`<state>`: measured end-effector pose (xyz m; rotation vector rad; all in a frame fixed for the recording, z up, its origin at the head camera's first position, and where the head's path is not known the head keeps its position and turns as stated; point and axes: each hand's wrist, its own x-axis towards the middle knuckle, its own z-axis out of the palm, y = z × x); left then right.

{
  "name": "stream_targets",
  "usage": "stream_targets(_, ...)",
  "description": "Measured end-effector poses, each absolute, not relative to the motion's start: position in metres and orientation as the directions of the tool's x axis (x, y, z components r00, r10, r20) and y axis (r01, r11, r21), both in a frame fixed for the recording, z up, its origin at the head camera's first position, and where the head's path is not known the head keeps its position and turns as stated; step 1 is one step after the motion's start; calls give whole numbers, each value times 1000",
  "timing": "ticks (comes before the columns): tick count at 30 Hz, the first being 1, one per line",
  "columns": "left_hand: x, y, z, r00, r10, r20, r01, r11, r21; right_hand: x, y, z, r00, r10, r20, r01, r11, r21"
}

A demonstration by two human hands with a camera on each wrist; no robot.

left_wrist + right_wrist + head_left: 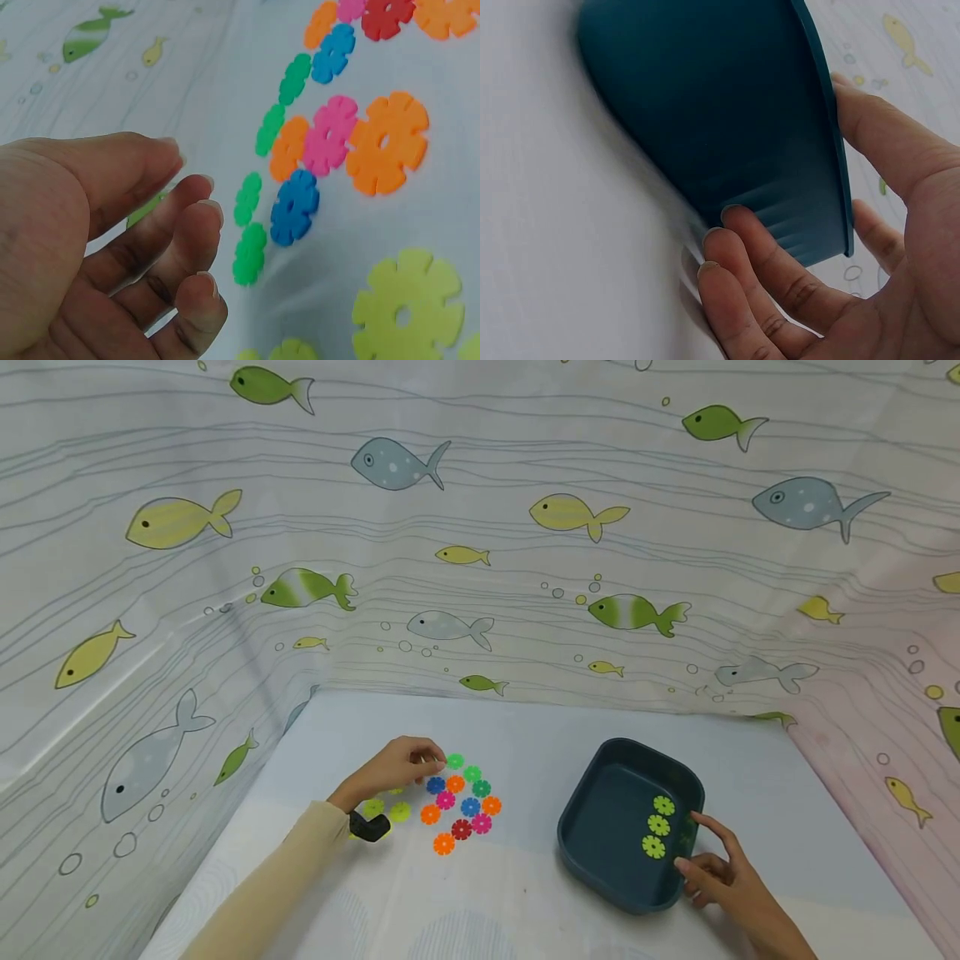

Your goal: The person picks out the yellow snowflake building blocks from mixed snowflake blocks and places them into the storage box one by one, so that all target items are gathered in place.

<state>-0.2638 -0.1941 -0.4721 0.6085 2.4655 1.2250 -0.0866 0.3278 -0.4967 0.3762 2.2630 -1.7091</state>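
My left hand [401,764] hovers at the far left of a cluster of notched plastic discs, its fingers loosely bent. In the left wrist view nothing shows between thumb and fingers [196,236]. Close to it lie green discs [249,253], a blue disc [294,208] and yellow discs [409,311]. At the right, my right hand [723,877] grips the near-right side of a dark blue tray [592,785]. Its fingers press the tray's outer wall [705,112], with the thumb at the rim. Three yellow-green discs [659,825] lie in a row inside.
Orange [444,844], pink [482,823] and red [461,829] discs lie loose on the white table [517,893]. A fish-patterned sheet [517,585] hangs around the back and sides. A black strap piece [371,827] sits at the left wrist.
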Motion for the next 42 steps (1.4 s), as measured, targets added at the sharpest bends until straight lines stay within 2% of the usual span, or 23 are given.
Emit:
stream_targets(17, -278, -249, -488, -935, 340, -98, 162, 657, 736, -87, 329, -499, -930, 33, -367, 362, 267, -893)
stream_targets(28, -283, -258, -490, -928, 351, -126, 170, 698, 695, -86, 328, -498, -928, 44, -370, 368, 270, -890)
stream_targets(36, -285, -257, -488, -929, 331, -166, 119, 691, 713, -86, 327, -495, -928, 45, -370, 368, 270, -890)
stream_targets(42, -288, -257, -485, -922, 347, -170, 139, 707, 694, -86, 327, -495, -926, 44, -374, 372, 268, -889)
